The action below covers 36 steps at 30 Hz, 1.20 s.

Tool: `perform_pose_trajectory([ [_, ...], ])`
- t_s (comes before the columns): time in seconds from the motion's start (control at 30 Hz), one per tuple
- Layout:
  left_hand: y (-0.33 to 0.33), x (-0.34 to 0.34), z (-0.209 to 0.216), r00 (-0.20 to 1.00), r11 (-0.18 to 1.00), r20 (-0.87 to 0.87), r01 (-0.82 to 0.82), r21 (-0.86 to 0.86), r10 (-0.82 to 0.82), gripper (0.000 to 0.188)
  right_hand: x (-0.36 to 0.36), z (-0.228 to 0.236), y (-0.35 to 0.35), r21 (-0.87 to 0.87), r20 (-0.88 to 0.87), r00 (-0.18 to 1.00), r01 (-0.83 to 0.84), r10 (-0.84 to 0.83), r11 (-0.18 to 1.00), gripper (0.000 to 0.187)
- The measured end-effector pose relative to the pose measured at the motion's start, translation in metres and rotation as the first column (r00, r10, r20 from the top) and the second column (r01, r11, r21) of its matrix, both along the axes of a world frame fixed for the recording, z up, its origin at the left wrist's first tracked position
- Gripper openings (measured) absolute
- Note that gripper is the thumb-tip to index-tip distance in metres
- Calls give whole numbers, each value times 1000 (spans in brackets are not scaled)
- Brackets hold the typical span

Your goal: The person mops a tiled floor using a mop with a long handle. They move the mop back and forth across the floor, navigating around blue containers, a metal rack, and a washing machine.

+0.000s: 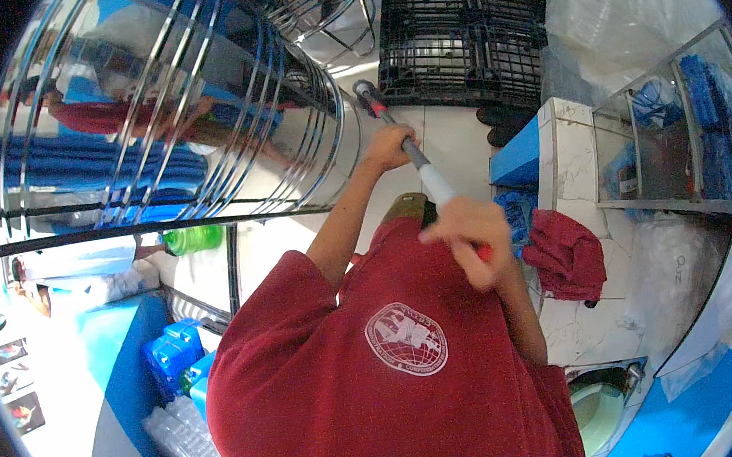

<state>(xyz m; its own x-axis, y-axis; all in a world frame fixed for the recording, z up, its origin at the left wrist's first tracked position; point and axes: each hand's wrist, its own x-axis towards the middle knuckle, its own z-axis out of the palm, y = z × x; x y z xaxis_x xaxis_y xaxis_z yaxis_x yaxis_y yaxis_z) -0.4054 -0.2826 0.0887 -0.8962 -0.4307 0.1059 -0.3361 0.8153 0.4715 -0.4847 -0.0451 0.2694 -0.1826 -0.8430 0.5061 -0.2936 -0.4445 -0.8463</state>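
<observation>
A person in a maroon shirt (329,406) is holding a long pole (437,183) that is slanting away from the body, above a pale tiled floor (451,125). The left hand (391,148) is closing firmly around the shaft; the right hand (475,234) is blurring near the upper end, so its grip cannot be told. A leftward swing might be knocking the far end against the curved chrome wire rack (189,96); a forward push might be snagging it in the black latticed plastic pallet (460,33). The pole is showing smooth grey and white sections with red accents. A soft, crumpled maroon cloth (564,256) is lying rightward.
</observation>
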Motion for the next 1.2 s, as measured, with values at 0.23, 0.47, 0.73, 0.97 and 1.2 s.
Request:
perform_pose_trajectory([
  [0.23,18,13,-22,997,997,24,77,-19,-77,45,-9,-124,-31,-89,90,995,54,-46,995,17],
  [0.47,15,3,-36,998,988,23,-57,140,54,61,-23,-186,-86,3,207,967,148,-145,989,10],
  [0.73,-95,-3,-64,993,990,-116,-13,142,29,39,-15,-149,-169,-26,81,995,65,-62,998,11],
  [0.97,-157,-43,-53,958,961,-255,190,203,-135,13,-42,-4,-165,111,134,991,7,-22,994,14],
  [1.2,-225,-64,-72,934,920,-275,298,255,-226,15,-69,1,-249,-34,187,979,-82,87,996,19],
])
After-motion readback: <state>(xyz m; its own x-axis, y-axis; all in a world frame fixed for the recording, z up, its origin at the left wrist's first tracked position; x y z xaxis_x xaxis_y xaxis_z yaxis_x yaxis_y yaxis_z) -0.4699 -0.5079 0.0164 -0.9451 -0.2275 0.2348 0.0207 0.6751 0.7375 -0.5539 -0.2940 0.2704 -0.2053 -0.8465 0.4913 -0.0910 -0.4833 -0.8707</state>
